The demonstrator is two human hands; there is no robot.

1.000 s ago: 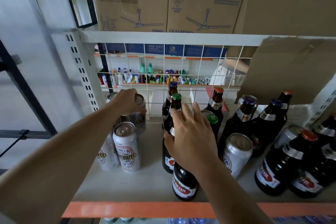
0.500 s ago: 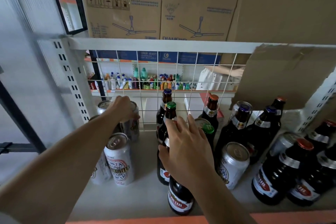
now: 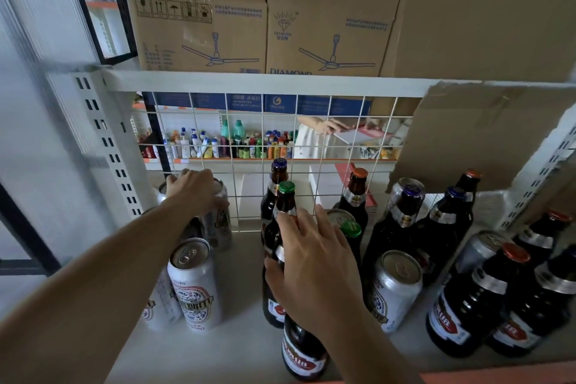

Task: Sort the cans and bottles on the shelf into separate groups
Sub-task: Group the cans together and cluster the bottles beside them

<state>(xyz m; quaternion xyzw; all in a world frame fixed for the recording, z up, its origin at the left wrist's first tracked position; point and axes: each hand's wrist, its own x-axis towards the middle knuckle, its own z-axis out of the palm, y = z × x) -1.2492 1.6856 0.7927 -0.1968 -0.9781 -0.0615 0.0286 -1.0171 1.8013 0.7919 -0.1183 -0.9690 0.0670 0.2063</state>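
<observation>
Silver cans cluster at the shelf's left; the nearest one (image 3: 194, 284) stands upright in front. My left hand (image 3: 194, 192) grips the top of a back-left can (image 3: 219, 221) by the wire grid. Dark brown bottles fill the middle and right. My right hand (image 3: 314, 268) lies over a front bottle (image 3: 300, 352), fingers spread and touching the green-capped bottle (image 3: 285, 199); whether it grips one is unclear. Another can (image 3: 396, 288) stands among the bottles, right of my hand. A further can (image 3: 480, 249) sits between bottles at the right.
The white shelf board (image 3: 240, 343) has bare room between the can group and the bottles. A wire grid (image 3: 311, 146) backs the shelf. Cardboard boxes (image 3: 199, 15) sit on the shelf above, and a cardboard flap (image 3: 473, 134) hangs at the right. A slotted post (image 3: 106, 140) stands at left.
The view has tilted up slightly, so the shelf's orange front edge has dropped out of sight. My left hand stays on the back can; my right hand stays over the middle bottles.
</observation>
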